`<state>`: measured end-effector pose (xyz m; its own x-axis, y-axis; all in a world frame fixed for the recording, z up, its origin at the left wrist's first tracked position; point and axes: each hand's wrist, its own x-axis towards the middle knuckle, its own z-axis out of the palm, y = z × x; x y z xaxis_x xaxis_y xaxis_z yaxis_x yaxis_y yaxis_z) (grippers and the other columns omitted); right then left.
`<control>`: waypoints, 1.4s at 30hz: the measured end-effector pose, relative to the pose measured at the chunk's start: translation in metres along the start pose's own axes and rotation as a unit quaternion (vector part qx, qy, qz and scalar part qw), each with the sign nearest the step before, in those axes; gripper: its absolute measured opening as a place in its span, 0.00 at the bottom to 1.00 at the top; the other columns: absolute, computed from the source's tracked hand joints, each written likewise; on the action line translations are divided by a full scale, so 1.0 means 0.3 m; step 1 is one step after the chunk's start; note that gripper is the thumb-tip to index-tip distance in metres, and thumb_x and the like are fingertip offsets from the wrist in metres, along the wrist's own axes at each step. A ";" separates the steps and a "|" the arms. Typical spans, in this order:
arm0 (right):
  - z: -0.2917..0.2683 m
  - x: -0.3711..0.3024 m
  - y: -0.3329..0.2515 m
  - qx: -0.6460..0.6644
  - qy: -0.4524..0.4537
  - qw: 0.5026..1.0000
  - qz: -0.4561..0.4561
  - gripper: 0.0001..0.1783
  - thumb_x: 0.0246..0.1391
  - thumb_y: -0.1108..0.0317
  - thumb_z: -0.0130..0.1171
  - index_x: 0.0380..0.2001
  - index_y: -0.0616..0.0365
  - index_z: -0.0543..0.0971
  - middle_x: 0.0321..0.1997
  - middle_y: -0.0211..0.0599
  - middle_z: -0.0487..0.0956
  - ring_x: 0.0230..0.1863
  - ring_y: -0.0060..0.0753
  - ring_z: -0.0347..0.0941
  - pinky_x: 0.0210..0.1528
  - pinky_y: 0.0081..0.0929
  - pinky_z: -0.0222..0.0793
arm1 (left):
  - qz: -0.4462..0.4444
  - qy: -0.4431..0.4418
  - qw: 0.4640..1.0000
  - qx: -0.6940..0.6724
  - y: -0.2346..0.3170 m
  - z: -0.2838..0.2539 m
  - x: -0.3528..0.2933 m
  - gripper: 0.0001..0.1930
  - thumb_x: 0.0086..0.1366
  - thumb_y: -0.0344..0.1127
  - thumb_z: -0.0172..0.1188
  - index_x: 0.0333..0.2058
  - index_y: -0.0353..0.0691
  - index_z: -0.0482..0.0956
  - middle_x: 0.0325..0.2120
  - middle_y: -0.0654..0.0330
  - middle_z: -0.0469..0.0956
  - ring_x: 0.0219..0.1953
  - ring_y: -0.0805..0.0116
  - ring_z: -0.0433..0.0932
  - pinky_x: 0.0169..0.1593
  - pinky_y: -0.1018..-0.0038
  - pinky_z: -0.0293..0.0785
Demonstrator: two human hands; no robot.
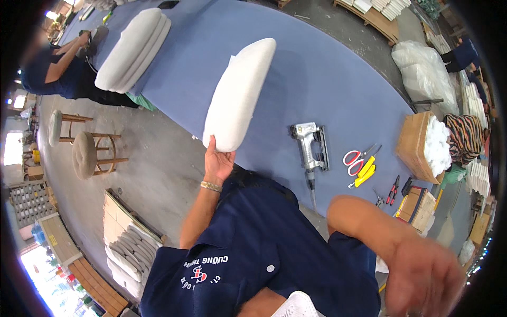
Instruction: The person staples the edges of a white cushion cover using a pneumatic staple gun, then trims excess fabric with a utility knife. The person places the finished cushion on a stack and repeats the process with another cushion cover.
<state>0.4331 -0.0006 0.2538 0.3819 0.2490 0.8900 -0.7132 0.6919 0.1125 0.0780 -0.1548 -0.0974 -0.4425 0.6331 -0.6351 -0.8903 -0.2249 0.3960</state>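
A long white padded cushion [240, 98] with rounded ends extends over the blue-covered table. My left hand [219, 164] grips its near end, thumb on top and fingers partly hidden beneath. Raised close to the camera at the lower right, my right hand [425, 274] is blurred, and its fingers cannot be made out. On the table to the right of the cushion lies a silver pneumatic staple gun [310, 147] with a hose. Beside it are red-and-white-handled scissors [355, 160] and a yellow-handled cutting tool [366, 171].
Stacked white cushions [134, 50] sit at the table's far left, near a person [58, 68]. Pliers [393, 190] and a cardboard box [414, 142] of white stuffing lie right on the table [211, 37]. Stools [84, 155] and a pile of cushions [129, 253] stand on the left floor.
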 end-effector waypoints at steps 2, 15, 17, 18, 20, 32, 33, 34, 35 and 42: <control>-0.167 -0.189 -0.017 0.048 0.176 0.976 0.122 0.18 0.66 0.52 0.54 0.43 0.54 0.83 0.41 0.29 0.84 0.50 0.28 0.77 0.61 0.39 0.68 | -0.033 -0.033 0.996 -0.072 0.013 0.112 0.021 0.38 0.74 0.58 0.56 0.68 0.33 0.59 0.47 0.51 0.83 0.39 0.66 0.86 0.36 0.77 0.86; 0.073 -1.147 0.886 -0.287 -0.138 0.547 0.774 0.52 0.54 0.46 0.72 0.68 0.70 0.60 0.61 0.63 0.75 0.62 0.53 0.76 0.62 0.45 0.73 | -0.092 -0.055 0.988 -0.112 -0.110 0.025 0.079 0.37 0.74 0.60 0.53 0.64 0.30 0.63 0.48 0.51 0.79 0.39 0.67 0.82 0.41 0.78 0.84; 0.075 -1.117 0.900 -0.291 -0.089 0.497 0.813 0.49 0.52 0.52 0.75 0.66 0.69 0.59 0.59 0.61 0.76 0.60 0.53 0.77 0.61 0.45 0.75 | -0.086 -0.028 0.994 -0.063 -0.138 0.028 0.072 0.36 0.74 0.63 0.51 0.62 0.35 0.68 0.49 0.54 0.78 0.44 0.66 0.80 0.42 0.77 0.82; 0.075 -1.124 0.906 -0.297 -0.085 0.503 0.807 0.49 0.51 0.55 0.75 0.65 0.69 0.59 0.59 0.61 0.77 0.59 0.53 0.78 0.60 0.45 0.75 | -0.076 -0.026 0.996 -0.044 -0.146 0.026 0.067 0.36 0.73 0.64 0.51 0.63 0.36 0.68 0.50 0.55 0.77 0.45 0.66 0.79 0.42 0.77 0.82; 0.018 -1.160 0.904 -0.322 -0.071 0.511 0.793 0.49 0.49 0.59 0.77 0.65 0.69 0.59 0.59 0.59 0.77 0.57 0.54 0.79 0.59 0.44 0.76 | -0.080 -0.018 0.997 -0.007 -0.184 0.034 0.078 0.38 0.72 0.67 0.52 0.63 0.38 0.68 0.52 0.58 0.75 0.47 0.65 0.78 0.43 0.76 0.81; 0.037 -0.912 0.954 -0.293 -0.340 0.621 0.642 0.41 0.45 0.61 0.73 0.61 0.63 0.70 0.54 0.60 0.81 0.58 0.61 0.78 0.60 0.45 0.73 | -0.116 -0.147 0.937 0.296 -0.142 0.159 -0.045 0.30 0.77 0.56 0.52 0.62 0.34 0.72 0.55 0.49 0.78 0.46 0.64 0.82 0.47 0.70 0.82; 0.054 -0.855 0.956 -0.269 -0.373 0.644 0.611 0.43 0.45 0.62 0.73 0.64 0.62 0.69 0.55 0.59 0.81 0.58 0.61 0.78 0.61 0.45 0.73 | -0.041 -0.165 0.909 0.380 -0.125 0.184 -0.055 0.28 0.76 0.52 0.55 0.62 0.35 0.73 0.56 0.48 0.78 0.47 0.64 0.82 0.49 0.69 0.82; 0.082 -0.794 0.951 -0.251 -0.418 0.635 0.599 0.44 0.44 0.62 0.73 0.65 0.61 0.69 0.56 0.58 0.81 0.58 0.60 0.78 0.61 0.45 0.73 | 0.031 -0.180 0.869 0.460 -0.102 0.214 -0.070 0.25 0.76 0.49 0.58 0.61 0.35 0.74 0.57 0.48 0.78 0.48 0.64 0.82 0.50 0.68 0.81; 0.097 -0.736 0.944 -0.238 -0.458 0.625 0.586 0.45 0.44 0.63 0.74 0.66 0.59 0.68 0.57 0.56 0.81 0.59 0.60 0.78 0.61 0.45 0.73 | 0.142 -0.157 0.829 0.518 -0.053 0.263 -0.109 0.25 0.72 0.45 0.62 0.61 0.38 0.76 0.57 0.48 0.78 0.51 0.61 0.81 0.53 0.66 0.80; -0.037 -0.922 0.929 -0.209 -0.648 0.514 0.522 0.40 0.44 0.56 0.76 0.63 0.53 0.76 0.60 0.47 0.81 0.59 0.55 0.78 0.60 0.46 0.73 | 0.572 -0.008 0.442 0.691 0.296 0.429 -0.114 0.32 0.64 0.53 0.68 0.64 0.46 0.75 0.66 0.53 0.70 0.74 0.50 0.57 0.74 0.46 0.49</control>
<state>0.1353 0.1310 0.0340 -0.9859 0.1584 -0.0543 0.1598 0.7922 -0.5890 0.0280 -0.1011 0.0448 -0.5063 0.6981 0.5063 0.8363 0.2542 0.4858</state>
